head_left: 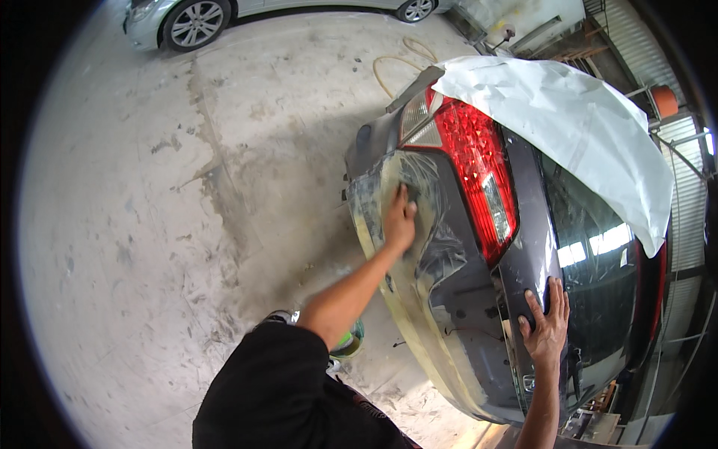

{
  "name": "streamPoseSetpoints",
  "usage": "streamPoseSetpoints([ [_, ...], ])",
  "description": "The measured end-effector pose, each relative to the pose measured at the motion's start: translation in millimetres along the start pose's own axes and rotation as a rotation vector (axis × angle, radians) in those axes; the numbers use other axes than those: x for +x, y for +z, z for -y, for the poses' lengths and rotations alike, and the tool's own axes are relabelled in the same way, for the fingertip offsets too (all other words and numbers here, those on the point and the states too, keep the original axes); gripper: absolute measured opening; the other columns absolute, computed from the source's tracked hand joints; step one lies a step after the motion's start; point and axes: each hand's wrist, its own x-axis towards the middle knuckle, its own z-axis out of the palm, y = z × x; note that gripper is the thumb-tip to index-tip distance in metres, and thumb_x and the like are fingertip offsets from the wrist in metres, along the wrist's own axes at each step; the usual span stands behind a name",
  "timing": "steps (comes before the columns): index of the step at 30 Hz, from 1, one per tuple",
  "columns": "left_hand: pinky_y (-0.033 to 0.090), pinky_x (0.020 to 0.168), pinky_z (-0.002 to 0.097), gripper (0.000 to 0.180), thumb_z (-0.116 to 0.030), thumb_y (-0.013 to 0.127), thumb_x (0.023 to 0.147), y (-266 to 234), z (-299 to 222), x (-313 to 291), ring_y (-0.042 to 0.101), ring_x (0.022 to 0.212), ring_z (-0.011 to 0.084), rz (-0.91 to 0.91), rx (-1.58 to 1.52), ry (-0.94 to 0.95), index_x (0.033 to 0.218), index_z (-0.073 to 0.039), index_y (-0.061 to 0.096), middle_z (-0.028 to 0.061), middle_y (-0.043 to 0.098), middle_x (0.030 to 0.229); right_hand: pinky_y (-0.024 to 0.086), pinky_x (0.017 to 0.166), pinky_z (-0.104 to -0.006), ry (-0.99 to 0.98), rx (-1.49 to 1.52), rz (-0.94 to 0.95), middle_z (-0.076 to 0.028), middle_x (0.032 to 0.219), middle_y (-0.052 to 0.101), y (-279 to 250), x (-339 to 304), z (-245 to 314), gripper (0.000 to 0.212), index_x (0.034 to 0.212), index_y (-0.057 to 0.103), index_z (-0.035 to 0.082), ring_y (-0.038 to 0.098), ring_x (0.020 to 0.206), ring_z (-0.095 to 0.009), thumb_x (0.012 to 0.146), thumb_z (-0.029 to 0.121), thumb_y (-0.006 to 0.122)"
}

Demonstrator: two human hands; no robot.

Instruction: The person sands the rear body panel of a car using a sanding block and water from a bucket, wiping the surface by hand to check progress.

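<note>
A silver car (196, 19) stands on the stained concrete floor (149, 209), a yellow hose (396, 63) nearby.

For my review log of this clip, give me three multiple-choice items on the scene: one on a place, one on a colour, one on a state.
1. Where does the left hand press?
A. on the white paper sheet
B. on the sanded, filler-smeared rear corner of the grey car
C. on the floor

2. What colour is the tail light?
A. red
B. blue
C. green

3. How is the right hand placed?
A. closed in a fist, off the car
B. gripping a hose
C. flat with fingers spread on the grey car, near the edge of its boot lid

Answers: 1 B, the hand lies on the yellowish patch at the corner left of the light. 2 A, the lens is bright red. 3 C, palm and spread fingers rest on the dark panel below the white paper sheet.
</note>
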Motion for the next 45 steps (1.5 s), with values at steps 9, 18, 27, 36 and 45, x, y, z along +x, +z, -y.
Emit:
streamPoseSetpoints([
  [9,0.038,0.107,0.0412,0.049,-0.018,0.054,0.096,-12,10,35,0.040,0.135,0.0382,-0.103,0.069,-0.010,0.143,-0.007,0.044,0.0213,0.034,0.152,0.027,0.112,-0.0553,-0.023,0.013,-0.023,-0.018,0.151,0.035,2,1,0,0.057,0.134,0.053,0.033,0.034,0.138,-0.040,0.079,0.030,0.067],
  [18,0.034,0.110,0.0405,0.053,-0.019,0.055,0.095,-6,-13,52,0.039,0.135,0.0406,-0.047,0.042,0.130,0.145,-0.007,0.041,0.0232,0.036,0.149,0.027,0.113,-0.0546,-0.015,0.010,-0.026,-0.018,0.150,0.035,1,-1,-3,0.057,0.132,0.055,0.033,0.034,0.139,-0.039,0.077,0.031,0.069],
  [27,0.032,0.112,0.0359,0.053,-0.014,0.051,0.097,-1,-20,36,0.038,0.138,0.0341,0.016,0.037,0.051,0.147,-0.006,0.036,0.0215,0.036,0.151,0.027,0.114,-0.0539,-0.001,-0.005,-0.018,-0.018,0.151,0.034,0,-6,-7,0.056,0.131,0.056,0.032,0.033,0.140,-0.039,0.077,0.028,0.069],
  [36,0.035,0.109,0.0394,0.052,-0.015,0.051,0.096,16,-15,13,0.043,0.134,0.0367,-0.018,0.060,0.150,0.145,-0.004,0.038,0.0241,0.038,0.148,0.026,0.114,-0.0542,-0.011,0.011,-0.029,-0.018,0.151,0.034,0,-5,-6,0.064,0.134,0.052,0.033,0.033,0.139,-0.040,0.074,0.025,0.071],
  [45,0.034,0.110,0.0388,0.051,-0.014,0.050,0.096,17,-30,-4,0.041,0.133,0.0391,0.009,0.235,0.183,0.145,-0.002,0.038,0.0248,0.041,0.145,0.027,0.113,-0.0551,-0.002,-0.033,0.000,-0.019,0.151,0.034,3,-11,-11,0.056,0.134,0.052,0.033,0.034,0.139,-0.040,0.080,0.033,0.067],
])
